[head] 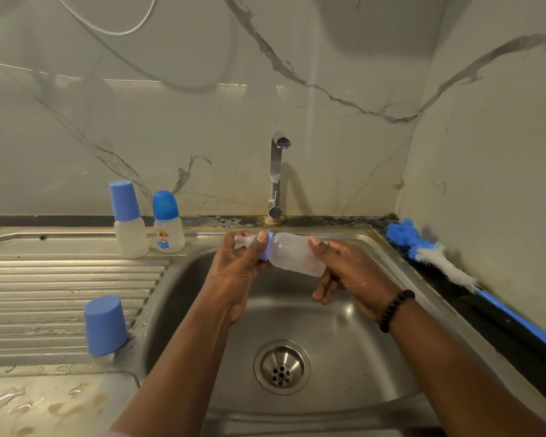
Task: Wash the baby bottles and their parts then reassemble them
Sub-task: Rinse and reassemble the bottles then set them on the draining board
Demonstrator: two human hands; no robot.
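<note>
Sink [353, 351]: steel basin set in the counter, right of the ribbed drainboard [67, 291]. Holds no bottle parts and no standing water that shows; drain [282, 367] open at its middle. Tap [276, 175] at the back edge, no stream visible.

Bottle brush [438, 263]: blue and white head, blue handle, lying along the counter's right edge beside the wall, apart from both hands.

Held bottle [293, 255]: cloudy body, appears empty, carried in the air above the basin's back edge. Long axis near level, running left to right, base end a little lower. Blue collar [269, 247] and clear teat [243, 240] at the left end, base at the right.

Left hand [237, 272]: grip closed around the collar, thumb over the blue ring, teat poking out beyond the fingers. This hand is the nearer to the threaded joint, so any turning of the collar falls to it.

Right hand [344, 269]: grip closed on the base end of the body, wet, beaded bracelet [394, 310] at the wrist. Judged the steadying hand.

Two capped bottles: tall-capped bottle [129, 228] and round-capped bottle [168, 230], upright, side by side at the drainboard's back edge; both seem assembled, contents not discernible.

Loose blue cap [106, 326]: mouth down on the drainboard's right edge, just beside the basin. Judged to belong to the held bottle, not yet fitted.
</note>
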